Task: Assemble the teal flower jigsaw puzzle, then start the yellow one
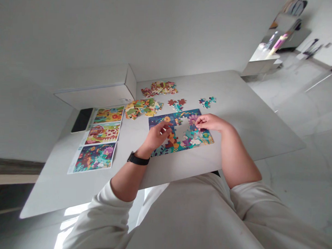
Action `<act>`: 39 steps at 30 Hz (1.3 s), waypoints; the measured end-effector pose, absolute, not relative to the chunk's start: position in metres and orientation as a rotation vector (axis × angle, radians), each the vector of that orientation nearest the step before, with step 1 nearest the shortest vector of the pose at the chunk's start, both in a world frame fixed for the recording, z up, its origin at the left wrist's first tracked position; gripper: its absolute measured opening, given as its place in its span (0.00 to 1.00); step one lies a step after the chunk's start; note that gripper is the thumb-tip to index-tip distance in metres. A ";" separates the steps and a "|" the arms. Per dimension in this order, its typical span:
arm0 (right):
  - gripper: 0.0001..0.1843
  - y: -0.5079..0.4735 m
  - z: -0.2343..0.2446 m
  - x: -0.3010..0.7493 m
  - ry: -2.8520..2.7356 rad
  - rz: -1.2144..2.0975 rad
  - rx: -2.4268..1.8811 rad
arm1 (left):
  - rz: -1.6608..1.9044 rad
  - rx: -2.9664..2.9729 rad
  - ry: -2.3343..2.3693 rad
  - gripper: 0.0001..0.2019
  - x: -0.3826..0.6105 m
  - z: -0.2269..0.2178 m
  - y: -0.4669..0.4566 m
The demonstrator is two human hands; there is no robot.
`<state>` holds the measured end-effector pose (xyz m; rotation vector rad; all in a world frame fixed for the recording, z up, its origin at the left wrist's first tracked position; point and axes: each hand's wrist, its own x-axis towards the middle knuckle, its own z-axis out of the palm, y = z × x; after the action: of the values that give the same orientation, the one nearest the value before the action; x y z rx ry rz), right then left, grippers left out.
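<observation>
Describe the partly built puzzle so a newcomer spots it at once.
On the pale table, look beneath the left hand and right hand. There lies the puzzle, a flat rectangle with a dark-blue far edge. A jagged pale gap in its middle sets it apart from the loose piles beyond and the printed sheet.

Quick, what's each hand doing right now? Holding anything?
Left hand: fingers curled at the jigsaw puzzle; can't tell whether its grip holds anything.
Right hand: fingertips close together by the puzzle's right side; can't tell either.
</observation>
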<state>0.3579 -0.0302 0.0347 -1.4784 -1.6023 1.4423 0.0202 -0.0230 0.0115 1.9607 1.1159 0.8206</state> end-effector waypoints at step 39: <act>0.15 -0.031 0.032 0.348 -1.672 1.399 -1.426 | 0.728 2.011 1.105 0.18 0.021 0.008 -0.023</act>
<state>0.3482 -0.0309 0.0318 -1.4259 -1.6719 1.3990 0.0207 -0.0234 0.0078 2.0108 1.1046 0.7283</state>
